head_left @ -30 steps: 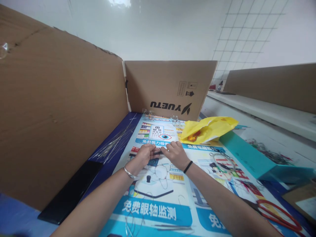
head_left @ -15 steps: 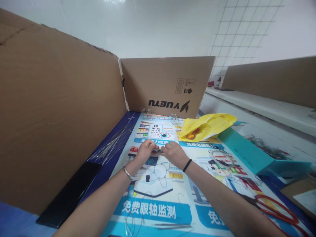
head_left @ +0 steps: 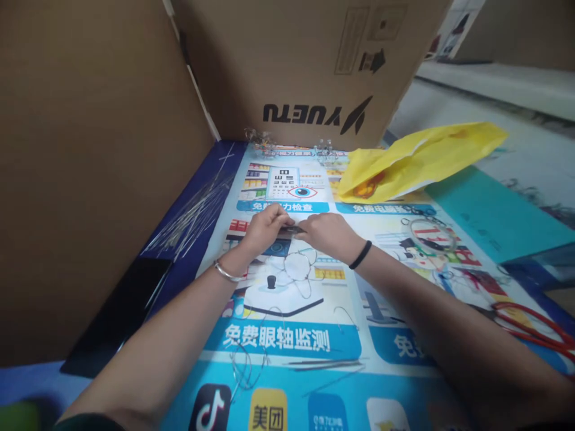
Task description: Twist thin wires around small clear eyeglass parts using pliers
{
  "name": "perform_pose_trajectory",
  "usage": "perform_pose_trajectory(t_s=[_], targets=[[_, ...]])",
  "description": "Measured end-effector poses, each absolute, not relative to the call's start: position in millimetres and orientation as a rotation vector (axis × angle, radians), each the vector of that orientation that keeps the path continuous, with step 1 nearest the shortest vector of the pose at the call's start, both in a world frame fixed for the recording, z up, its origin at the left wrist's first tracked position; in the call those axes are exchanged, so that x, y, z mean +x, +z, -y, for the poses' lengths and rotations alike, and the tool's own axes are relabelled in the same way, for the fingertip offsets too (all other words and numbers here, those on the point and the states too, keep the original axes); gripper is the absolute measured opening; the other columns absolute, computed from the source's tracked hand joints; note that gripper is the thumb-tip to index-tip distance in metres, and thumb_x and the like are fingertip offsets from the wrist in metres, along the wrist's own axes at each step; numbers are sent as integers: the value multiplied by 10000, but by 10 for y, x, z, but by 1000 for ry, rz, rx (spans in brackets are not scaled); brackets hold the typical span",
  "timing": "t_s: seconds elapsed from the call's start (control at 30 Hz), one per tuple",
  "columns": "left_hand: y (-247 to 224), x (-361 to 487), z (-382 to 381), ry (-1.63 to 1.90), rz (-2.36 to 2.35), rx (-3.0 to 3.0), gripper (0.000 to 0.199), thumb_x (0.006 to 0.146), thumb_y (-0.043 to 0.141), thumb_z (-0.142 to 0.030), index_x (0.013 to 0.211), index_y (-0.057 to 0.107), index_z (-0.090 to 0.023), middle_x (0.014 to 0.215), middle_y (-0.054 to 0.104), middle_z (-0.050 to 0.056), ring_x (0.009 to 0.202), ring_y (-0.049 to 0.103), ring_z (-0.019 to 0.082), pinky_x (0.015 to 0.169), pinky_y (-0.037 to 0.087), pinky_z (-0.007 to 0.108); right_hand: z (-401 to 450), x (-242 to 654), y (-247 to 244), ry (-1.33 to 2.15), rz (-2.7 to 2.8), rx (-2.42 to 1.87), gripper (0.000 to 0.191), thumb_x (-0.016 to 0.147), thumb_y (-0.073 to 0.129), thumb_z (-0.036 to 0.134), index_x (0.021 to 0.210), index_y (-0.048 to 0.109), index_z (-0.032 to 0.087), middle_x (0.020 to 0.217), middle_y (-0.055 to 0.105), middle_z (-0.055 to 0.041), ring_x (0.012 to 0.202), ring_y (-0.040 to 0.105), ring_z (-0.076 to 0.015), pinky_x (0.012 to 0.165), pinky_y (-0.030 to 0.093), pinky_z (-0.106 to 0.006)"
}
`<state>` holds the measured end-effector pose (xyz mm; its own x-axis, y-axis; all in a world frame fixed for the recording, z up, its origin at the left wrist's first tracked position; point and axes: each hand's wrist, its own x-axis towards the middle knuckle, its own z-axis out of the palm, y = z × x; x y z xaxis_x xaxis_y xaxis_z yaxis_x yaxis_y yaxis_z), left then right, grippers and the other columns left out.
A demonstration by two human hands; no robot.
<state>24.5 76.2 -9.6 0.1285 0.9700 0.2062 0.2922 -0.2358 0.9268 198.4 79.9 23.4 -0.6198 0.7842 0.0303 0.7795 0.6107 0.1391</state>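
Observation:
My left hand [head_left: 266,228] and my right hand [head_left: 331,234] are close together over the printed sheet, fingers pinched inward. Between the fingertips shows a small dark, metal-looking piece [head_left: 293,229], which both hands grip; its exact kind is too small to make out. Just below the hands lies a thin wire bent into flower-like loops [head_left: 309,276]. Further down the sheet are a tangle of loose curled wire [head_left: 242,368] and a few short straight wires [head_left: 321,363].
A yellow bag [head_left: 417,161] lies at the back right beside a teal box [head_left: 498,209]. Red-handled scissors [head_left: 534,326] and a wire coil [head_left: 453,239] sit on the right. Straight wires [head_left: 193,212] lie left, near a black tray-like object [head_left: 121,311]. Cardboard walls [head_left: 278,72] stand behind and left.
The head view has tilted down, so the sheet's near edge shows more. Both hands stay together on the small piece, with little change in their grip.

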Motion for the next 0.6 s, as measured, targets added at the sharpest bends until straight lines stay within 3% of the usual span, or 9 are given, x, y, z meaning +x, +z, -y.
perform_pose_trajectory(t_s=[0.6], targets=[[1,302,-672,1143,-1258,1806,61,787,489,-176,739,525,-178,737,645,-13,728,616,121,670,484,240,-718,2004,395,83,-2706,1375,407,840,401,497,1005,643,215,919,658,-85,834,572,-221,612,317,-273]])
